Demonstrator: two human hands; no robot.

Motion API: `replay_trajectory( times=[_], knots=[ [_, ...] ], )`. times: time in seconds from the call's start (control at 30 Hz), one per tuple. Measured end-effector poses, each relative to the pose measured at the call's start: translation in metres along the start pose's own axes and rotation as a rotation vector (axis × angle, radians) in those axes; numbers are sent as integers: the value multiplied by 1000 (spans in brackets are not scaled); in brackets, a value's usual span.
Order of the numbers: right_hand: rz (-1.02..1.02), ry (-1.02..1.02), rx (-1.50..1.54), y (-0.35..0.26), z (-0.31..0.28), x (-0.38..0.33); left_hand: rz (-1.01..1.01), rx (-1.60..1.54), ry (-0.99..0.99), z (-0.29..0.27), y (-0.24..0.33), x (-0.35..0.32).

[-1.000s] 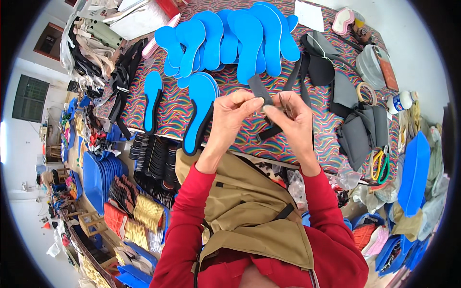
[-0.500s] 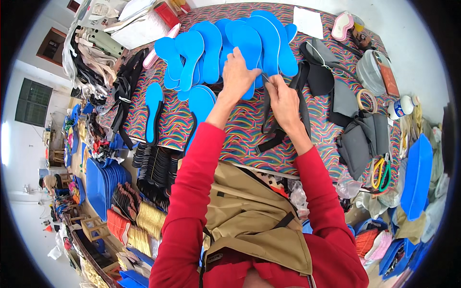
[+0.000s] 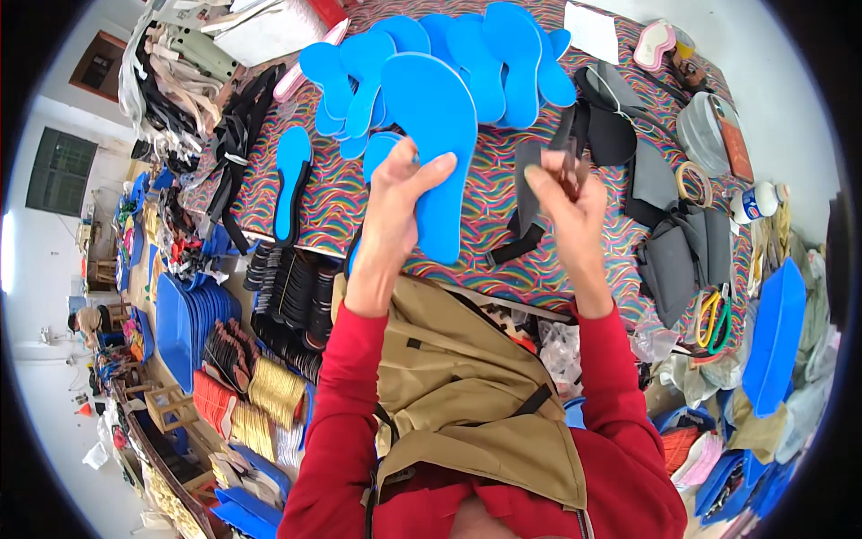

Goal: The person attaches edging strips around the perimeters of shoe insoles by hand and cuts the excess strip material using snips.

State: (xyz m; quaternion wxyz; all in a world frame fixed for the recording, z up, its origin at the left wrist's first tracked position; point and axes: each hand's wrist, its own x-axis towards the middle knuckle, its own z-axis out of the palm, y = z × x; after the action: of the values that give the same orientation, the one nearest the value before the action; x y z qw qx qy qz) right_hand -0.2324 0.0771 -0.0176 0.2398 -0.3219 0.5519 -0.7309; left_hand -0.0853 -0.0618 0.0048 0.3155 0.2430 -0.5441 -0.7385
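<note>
My left hand grips a blue insole by its edge, thumb lying across its face, and holds it up above the patterned tabletop. To its right, my right hand is closed on a black strip, its fingers partly smeared by motion. More blue insoles lie overlapped along the far part of the table. Left of my left hand lies a blue insole with a black strip along its edge. Part of another insole shows behind my left hand.
Black and grey fabric pieces, a tape roll, a white bottle and yellow- and green-handled scissors lie at the right. A clear tub stands behind them. Black straps hang at the left, above stacked blue trays.
My left hand has taken one blue insole from the far pile and brought it nearer. My right hand has moved right, apart from the left, with the black strip.
</note>
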Motion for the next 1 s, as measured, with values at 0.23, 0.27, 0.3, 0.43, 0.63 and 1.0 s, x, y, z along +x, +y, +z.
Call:
replay_trajectory(
  times=[0.23,0.27,0.3,0.43,0.63,1.0],
  knots=[
    [91,-96,89,-1,31,-51,-57,-199,143,10,9,-68],
    [111,-80,120,0,36,-55,-23,-222,176,11,9,-76],
    [130,-64,151,0,39,-57,10,-243,208,12,9,-83],
    [64,-107,179,-2,44,-68,54,-267,246,9,-4,-100],
    [33,-136,180,-4,50,-77,64,-256,250,8,-14,-105],
    [445,-322,538,-11,26,-62,20,-257,214,11,-15,-110]
  ],
)
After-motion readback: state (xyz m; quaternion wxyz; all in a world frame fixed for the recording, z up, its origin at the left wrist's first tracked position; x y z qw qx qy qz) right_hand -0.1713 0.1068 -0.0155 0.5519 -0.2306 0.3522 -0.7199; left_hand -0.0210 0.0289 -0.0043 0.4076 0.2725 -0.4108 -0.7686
